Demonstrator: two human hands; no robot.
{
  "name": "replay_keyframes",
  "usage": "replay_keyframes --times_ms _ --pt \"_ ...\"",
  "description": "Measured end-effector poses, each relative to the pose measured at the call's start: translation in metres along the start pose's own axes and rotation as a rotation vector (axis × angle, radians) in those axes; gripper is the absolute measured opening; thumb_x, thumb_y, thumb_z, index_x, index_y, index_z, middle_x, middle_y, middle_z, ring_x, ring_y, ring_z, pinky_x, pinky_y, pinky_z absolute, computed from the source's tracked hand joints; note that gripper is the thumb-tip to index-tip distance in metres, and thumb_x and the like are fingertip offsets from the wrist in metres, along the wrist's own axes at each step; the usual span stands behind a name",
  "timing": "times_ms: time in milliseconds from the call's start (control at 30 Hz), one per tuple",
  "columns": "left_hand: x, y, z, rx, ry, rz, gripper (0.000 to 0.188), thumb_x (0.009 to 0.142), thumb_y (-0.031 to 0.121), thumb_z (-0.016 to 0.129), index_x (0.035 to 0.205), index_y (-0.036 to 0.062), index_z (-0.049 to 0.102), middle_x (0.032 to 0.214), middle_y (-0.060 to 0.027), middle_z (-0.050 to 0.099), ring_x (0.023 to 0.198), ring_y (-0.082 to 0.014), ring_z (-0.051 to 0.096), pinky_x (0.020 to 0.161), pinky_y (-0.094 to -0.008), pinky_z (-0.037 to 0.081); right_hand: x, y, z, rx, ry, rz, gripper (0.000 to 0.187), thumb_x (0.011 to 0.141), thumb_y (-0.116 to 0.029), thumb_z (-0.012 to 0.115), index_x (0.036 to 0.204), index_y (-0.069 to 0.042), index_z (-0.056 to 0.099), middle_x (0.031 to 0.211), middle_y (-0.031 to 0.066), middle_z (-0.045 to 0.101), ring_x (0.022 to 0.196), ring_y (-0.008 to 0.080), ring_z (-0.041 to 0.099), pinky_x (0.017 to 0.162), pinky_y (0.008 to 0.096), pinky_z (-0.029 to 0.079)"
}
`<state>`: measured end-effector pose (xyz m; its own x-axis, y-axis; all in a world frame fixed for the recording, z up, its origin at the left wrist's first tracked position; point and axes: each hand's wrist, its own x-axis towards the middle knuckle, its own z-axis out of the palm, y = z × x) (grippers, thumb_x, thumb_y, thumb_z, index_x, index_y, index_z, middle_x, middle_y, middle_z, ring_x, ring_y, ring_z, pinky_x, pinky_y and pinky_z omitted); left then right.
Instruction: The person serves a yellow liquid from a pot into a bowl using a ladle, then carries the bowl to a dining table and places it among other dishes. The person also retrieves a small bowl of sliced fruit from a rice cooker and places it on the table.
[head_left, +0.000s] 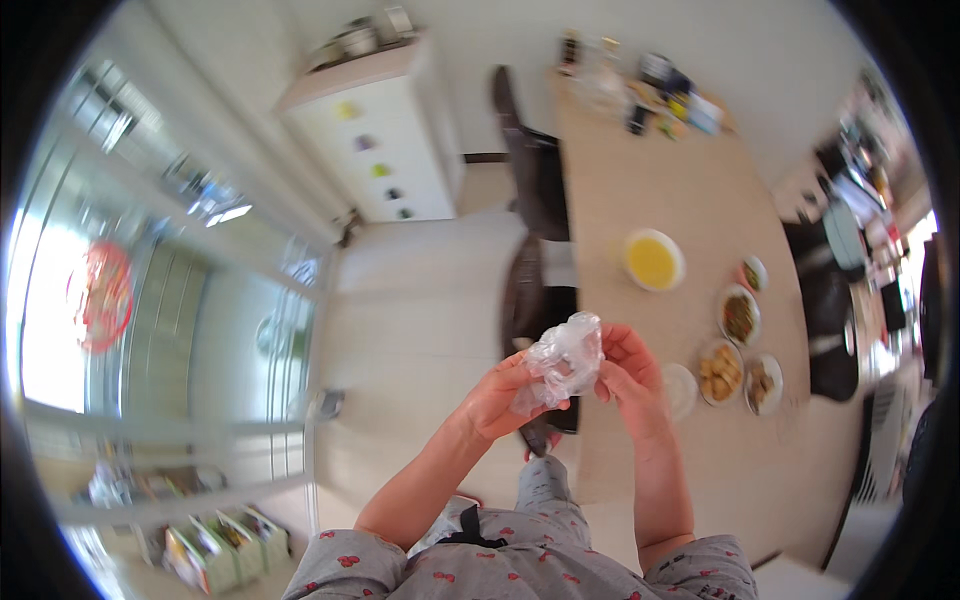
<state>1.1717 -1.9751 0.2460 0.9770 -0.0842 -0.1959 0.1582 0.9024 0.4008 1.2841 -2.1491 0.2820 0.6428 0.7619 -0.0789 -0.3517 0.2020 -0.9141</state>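
Observation:
Between my two hands is a crumpled piece of clear, thin plastic [568, 358], perhaps a bag or film. My left hand [502, 395] grips its left side, fingers closed on it. On the other side, my right hand [632, 372] pinches the edge with thumb and fingers. Both are raised in front of my body, over the left edge of the wooden table [640, 440]. A pale round dish [679, 391] lies just right of my right hand.
On the table stand a bowl of yellow liquid [654, 261] and several dishes of food, including yellowish chunks [721, 372]. Bottles and packages [600, 80] crowd the far end. Dark chairs [530, 180] line the left side; a white cabinet [385, 140] stands beyond.

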Motion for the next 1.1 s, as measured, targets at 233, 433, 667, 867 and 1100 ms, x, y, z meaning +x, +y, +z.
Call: replay_keyframes --times_ms 233,433,667,867,1100 --pt "-0.316 0.037 -0.114 -0.399 0.116 0.622 0.043 0.095 0.035 0.045 0.123 0.0043 0.057 0.119 -0.0105 0.063 0.111 -0.022 0.058 0.1 -0.0414 0.041 -0.024 0.126 0.323 -0.98 -0.54 -0.7 0.024 0.077 -0.004 0.07 0.099 -0.012 0.067 0.096 0.0008 0.063 0.085 0.0196 0.06 0.065 0.0319 0.052" --pt "-0.554 0.046 -0.124 -0.405 0.344 1.008 0.063 0.095 0.045 0.039 0.134 -0.0042 0.045 0.136 -0.0118 0.052 0.125 -0.0279 0.049 0.107 -0.0413 0.035 -0.099 0.225 0.536 -0.901 -0.987 -0.777 0.033 0.075 -0.009 0.072 0.107 -0.009 0.064 0.103 0.0072 0.065 0.096 0.028 0.061 0.074 0.0373 0.053" --pt "-0.69 0.022 -0.167 -0.448 0.501 1.353 0.053 0.096 0.045 0.04 0.13 0.0055 0.049 0.131 -0.0098 0.054 0.121 -0.0247 0.05 0.101 -0.0402 0.038 -0.128 0.32 0.693 -0.833 -1.36 -0.712 0.026 0.078 -0.004 0.07 0.103 -0.007 0.065 0.1 0.0101 0.064 0.091 0.0272 0.063 0.072 0.0365 0.052" --pt "-0.791 0.041 -0.207 -0.256 0.793 1.492 0.036 0.097 0.025 0.049 0.129 0.007 0.049 0.122 -0.0085 0.058 0.117 -0.0218 0.055 0.1 -0.0396 0.042 -0.146 0.389 0.81 -0.577 -1.605 -0.11 0.019 0.083 -0.006 0.065 0.101 -0.002 0.06 0.098 0.0131 0.066 0.082 0.0301 0.066 0.072 0.0374 0.053" --pt "-0.933 0.043 -0.245 -0.45 1.063 1.959 0.029 0.101 0.015 0.041 0.129 0.006 0.047 0.12 -0.0099 0.059 0.109 -0.0237 0.06 0.096 -0.0397 0.05 -0.241 0.432 0.976 -0.602 -1.757 -0.177 0.028 0.083 -0.009 0.07 0.108 -0.006 0.057 0.09 0.0123 0.066 0.082 0.0238 0.068 0.07 0.0349 0.054"
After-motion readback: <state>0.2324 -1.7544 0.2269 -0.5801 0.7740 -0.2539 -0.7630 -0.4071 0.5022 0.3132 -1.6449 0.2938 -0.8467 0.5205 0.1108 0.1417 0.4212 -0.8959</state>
